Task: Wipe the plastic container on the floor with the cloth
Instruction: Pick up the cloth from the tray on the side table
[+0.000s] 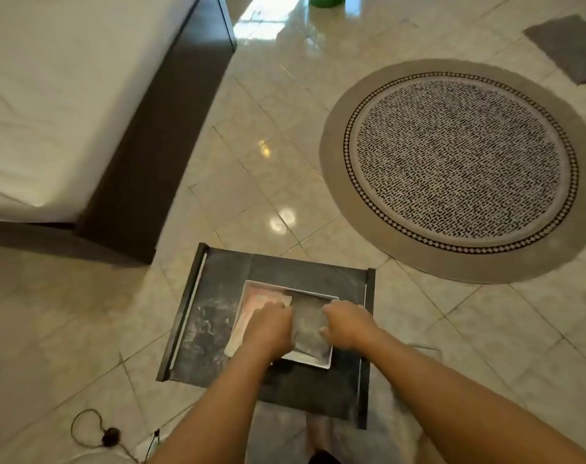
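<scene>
The left hand (268, 324) presses down with fingers curled, its grip clenched on a pale pinkish cloth (261, 301) that lies inside the left part of the plastic container (310, 360). The cloth spills past the hand toward the container's upper left corner, and a fold of it hangs over the near left edge. The right hand (347, 324) is bent at the knuckles, its grip closed against the container's right side, fingers hooked inward on the bottom or wall; whether it pinches the rim I cannot tell. The container is a shallow, white-rimmed rectangular tray, low in the centre of the frame, resting on a dark, marbled, drawer-like panel (218, 296) with raised side rails, which lies flat on the glossy tiled floor (251, 182). A round patterned rug (462, 169) sits at the right, a small grey mat (569, 45) in the upper right corner. A bed (50, 95) with a white sheet and dark frame fills the upper left. A black cable with a plug (110, 436) lies at lower left.
</scene>
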A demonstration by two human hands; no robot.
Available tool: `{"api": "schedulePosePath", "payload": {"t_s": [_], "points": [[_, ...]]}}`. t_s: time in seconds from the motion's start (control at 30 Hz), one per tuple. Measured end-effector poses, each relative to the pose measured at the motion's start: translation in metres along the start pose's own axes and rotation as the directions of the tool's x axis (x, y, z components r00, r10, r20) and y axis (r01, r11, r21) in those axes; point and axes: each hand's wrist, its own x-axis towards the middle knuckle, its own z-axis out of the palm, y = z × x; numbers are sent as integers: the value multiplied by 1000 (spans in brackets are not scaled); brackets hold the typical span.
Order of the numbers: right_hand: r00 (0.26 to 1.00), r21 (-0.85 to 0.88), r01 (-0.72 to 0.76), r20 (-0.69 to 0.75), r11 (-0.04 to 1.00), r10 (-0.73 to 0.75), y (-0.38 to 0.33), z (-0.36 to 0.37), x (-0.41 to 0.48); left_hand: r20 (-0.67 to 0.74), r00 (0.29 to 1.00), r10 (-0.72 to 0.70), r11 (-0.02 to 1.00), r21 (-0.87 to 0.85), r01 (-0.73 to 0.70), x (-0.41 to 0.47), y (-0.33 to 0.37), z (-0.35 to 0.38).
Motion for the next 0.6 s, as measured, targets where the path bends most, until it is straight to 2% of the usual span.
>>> {"api": "schedulePosePath", "payload": {"t_s": [0.23, 0.4, 0.6], "points": [[993, -127, -34, -116, 991, 20, 1, 46, 62, -33, 995, 97, 994, 58, -95, 62, -26, 54], [984, -216, -114, -158, 970, 81, 0, 71, 80, -95, 978, 185, 979, 102, -175, 87, -30, 77], [955, -229, -188, -271, 955, 123, -3, 89, 92, -196, 959, 205, 974, 142, -179, 101, -24, 96]]}}
